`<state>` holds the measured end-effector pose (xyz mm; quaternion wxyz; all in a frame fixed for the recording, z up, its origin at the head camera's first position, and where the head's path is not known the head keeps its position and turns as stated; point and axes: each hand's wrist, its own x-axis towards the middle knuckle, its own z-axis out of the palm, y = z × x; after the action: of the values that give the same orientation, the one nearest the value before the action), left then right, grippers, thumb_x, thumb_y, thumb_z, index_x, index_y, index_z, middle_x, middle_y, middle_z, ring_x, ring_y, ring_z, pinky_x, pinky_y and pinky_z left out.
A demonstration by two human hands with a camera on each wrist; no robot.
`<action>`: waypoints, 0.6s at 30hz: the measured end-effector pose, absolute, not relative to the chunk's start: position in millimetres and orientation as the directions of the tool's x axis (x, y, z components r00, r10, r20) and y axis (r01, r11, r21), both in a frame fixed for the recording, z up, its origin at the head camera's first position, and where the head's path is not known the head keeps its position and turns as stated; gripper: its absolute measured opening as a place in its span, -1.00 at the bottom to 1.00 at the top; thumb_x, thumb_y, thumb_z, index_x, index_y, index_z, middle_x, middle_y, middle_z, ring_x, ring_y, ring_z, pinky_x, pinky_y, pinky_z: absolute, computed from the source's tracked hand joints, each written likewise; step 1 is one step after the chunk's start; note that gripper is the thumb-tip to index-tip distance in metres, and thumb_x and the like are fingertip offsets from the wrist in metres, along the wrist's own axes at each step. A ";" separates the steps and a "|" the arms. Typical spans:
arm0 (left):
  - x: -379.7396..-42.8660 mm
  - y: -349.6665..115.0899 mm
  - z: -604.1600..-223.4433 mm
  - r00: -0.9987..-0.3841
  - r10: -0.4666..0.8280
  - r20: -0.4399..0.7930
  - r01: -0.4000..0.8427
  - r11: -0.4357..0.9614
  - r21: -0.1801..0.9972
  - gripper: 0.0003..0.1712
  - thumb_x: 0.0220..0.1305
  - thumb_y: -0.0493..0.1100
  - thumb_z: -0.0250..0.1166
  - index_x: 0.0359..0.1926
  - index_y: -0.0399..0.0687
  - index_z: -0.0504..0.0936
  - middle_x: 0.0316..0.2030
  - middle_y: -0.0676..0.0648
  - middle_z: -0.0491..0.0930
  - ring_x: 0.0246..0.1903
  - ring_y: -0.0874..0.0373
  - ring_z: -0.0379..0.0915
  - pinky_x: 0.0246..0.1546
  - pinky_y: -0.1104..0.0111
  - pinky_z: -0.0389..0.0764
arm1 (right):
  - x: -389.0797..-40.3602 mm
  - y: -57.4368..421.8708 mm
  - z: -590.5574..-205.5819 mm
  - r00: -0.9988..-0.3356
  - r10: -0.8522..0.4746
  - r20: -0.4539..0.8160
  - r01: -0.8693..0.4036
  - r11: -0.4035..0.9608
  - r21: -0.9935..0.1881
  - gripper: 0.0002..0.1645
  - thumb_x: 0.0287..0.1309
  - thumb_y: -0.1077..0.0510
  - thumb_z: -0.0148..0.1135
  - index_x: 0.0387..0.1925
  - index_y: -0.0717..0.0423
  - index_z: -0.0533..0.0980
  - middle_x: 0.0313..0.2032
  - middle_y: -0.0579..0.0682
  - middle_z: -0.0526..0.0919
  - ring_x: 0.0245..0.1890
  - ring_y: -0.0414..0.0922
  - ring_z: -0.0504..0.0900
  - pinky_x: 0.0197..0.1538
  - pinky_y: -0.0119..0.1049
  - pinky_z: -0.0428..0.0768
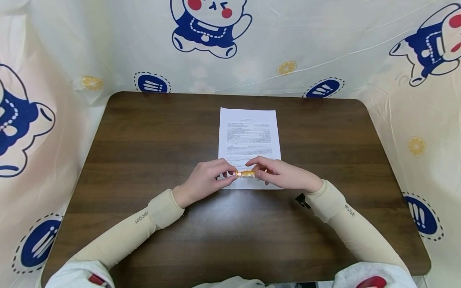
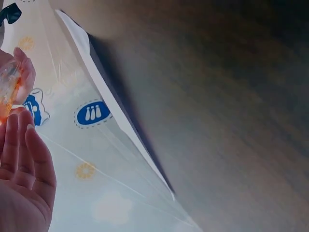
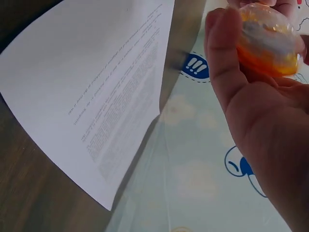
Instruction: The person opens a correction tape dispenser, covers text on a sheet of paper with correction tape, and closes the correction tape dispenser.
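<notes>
A small translucent orange-and-clear object [image 1: 246, 174], longish with a narrower left end, is held level between the two hands over the lower part of a printed sheet [image 1: 248, 138]. My left hand [image 1: 207, 178] pinches its narrow end between thumb and fingers. At the wider end, my right hand [image 1: 288, 174] grips it with thumb and curled fingers, the index finger arched above. Seen from the right wrist, the object [image 3: 270, 43] has a clear rounded casing with something greyish inside; its exact kind cannot be told. Fingers cover both its ends.
The sheet lies on a dark brown wooden table [image 1: 151, 140]. Around the table hangs a pale curtain [image 1: 119, 44] with blue cartoon figures and orange slices. A small black piece [image 1: 303, 201] shows beside the right wrist.
</notes>
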<state>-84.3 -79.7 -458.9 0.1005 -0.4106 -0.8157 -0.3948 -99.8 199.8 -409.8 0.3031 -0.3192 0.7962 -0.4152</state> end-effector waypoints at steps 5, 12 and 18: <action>-85.4 -80.5 -458.0 -0.657 0.604 0.451 0.739 0.399 0.542 -0.84 0.27 -0.22 0.51 -0.14 -0.09 0.77 -0.27 0.00 0.73 -0.34 0.19 0.64 -0.37 0.39 0.64 | -104.4 206.5 -411.6 -0.630 -0.742 -0.231 -0.269 0.487 -0.831 -0.56 0.54 0.12 0.12 0.31 0.23 0.42 -0.11 0.09 0.63 -0.20 -0.07 0.56 -0.16 -0.28 0.60; -86.5 -88.0 -461.7 -0.699 0.607 0.377 0.709 0.520 0.477 -0.74 0.36 -0.15 0.44 0.01 -0.14 0.75 -0.10 -0.04 0.74 -0.12 0.07 0.66 -0.12 0.21 0.67 | -125.8 243.4 -418.6 -0.785 -0.593 -0.181 -0.370 0.682 -0.631 -0.52 0.45 0.12 0.25 0.25 0.33 0.50 0.01 0.17 0.67 -0.09 0.01 0.60 0.05 -0.03 0.64; -86.6 -96.1 -463.6 -0.753 0.593 0.286 0.653 0.615 0.442 -0.60 0.41 -0.09 0.38 0.18 -0.15 0.70 0.07 -0.10 0.71 0.12 -0.05 0.56 0.13 0.03 0.57 | -159.2 299.1 -428.0 -0.900 -0.384 -0.206 -0.260 0.853 -0.453 -0.48 0.44 0.11 0.24 0.23 0.43 0.47 0.05 0.34 0.60 -0.04 0.17 0.56 0.12 0.15 0.57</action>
<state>-86.6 -96.1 -463.6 0.0557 -0.3472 -0.8969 -0.2682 -159.2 299.1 -428.0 0.1458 -0.1693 0.9514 -0.2120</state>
